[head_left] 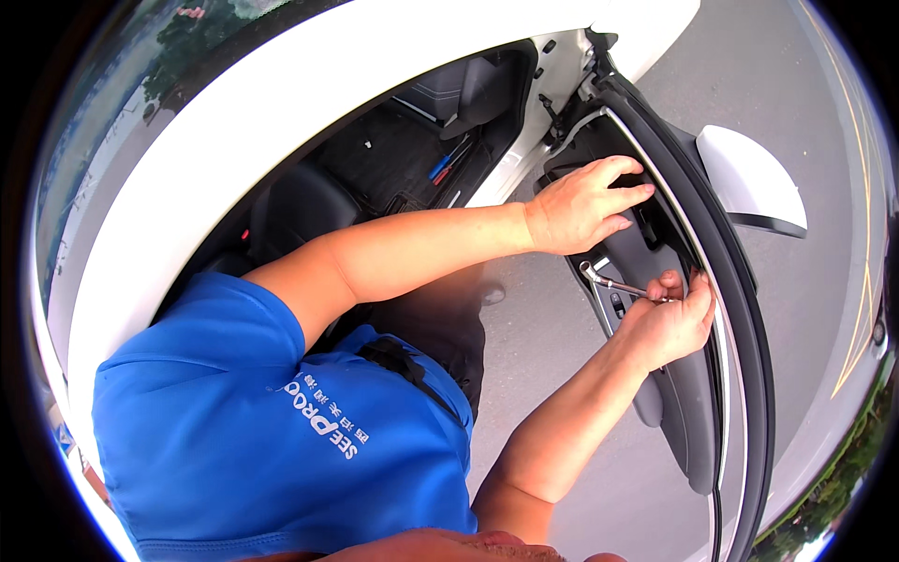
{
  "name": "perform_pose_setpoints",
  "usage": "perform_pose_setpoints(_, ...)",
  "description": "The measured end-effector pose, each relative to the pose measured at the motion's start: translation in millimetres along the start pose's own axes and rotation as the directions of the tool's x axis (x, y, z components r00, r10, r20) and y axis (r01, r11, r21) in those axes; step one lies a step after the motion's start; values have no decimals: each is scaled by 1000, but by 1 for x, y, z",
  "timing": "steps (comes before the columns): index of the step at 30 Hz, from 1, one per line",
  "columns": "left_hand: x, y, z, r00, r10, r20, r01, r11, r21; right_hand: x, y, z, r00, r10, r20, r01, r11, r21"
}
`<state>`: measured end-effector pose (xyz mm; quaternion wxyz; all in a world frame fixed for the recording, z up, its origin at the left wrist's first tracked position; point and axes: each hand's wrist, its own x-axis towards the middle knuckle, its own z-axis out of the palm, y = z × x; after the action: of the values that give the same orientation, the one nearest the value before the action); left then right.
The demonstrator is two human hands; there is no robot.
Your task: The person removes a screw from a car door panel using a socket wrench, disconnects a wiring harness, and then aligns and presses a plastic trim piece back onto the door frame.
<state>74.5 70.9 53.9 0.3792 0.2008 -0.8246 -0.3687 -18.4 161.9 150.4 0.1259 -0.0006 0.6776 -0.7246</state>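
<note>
The inner panel [688, 403] of a car door is in front of me, with the door swung out. My left hand [590, 206] reaches over the upper part of this panel, fingers spread and apart, next to the inner handle recess. It holds nothing I can see. Lower along the door, my right hand [670, 318] is closed around a slim chrome socket wrench [609, 281]. The angled end of the wrench points toward the window switches [618, 304]. The fingertips of that hand are against the door's window edge, and their exact contact is hidden.
A blue-handled screwdriver [439, 168] and a red-handled one [444, 175] lie inside the car by the sill. The white side mirror [749, 178] juts out beyond the door. A dark seat [304, 211] and the white car roof [187, 159] are to the left.
</note>
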Motion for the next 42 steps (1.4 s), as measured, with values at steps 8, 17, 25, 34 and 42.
perform_pose_setpoints(8,2,-4,-1,999,30,-34,-30,1000,-3,-3,-10,7,999,31,-37,-31,999,-17)
perform_pose_setpoints(17,1,-33,-2,938,-207,-279,197,978,-65,11,-6,-13,997,38,71,-38,999,2)
perform_pose_setpoints(25,7,-60,-4,909,-245,-337,231,969,-83,6,5,-12,996,-24,88,27,999,-27)
perform_pose_setpoints(34,13,-66,-8,905,-269,-330,230,961,-152,44,30,-41,888,-206,411,245,968,-44)
perform_pose_setpoints(42,24,-86,-11,941,-152,-303,142,988,-53,62,35,-39,856,-355,375,463,849,-253)
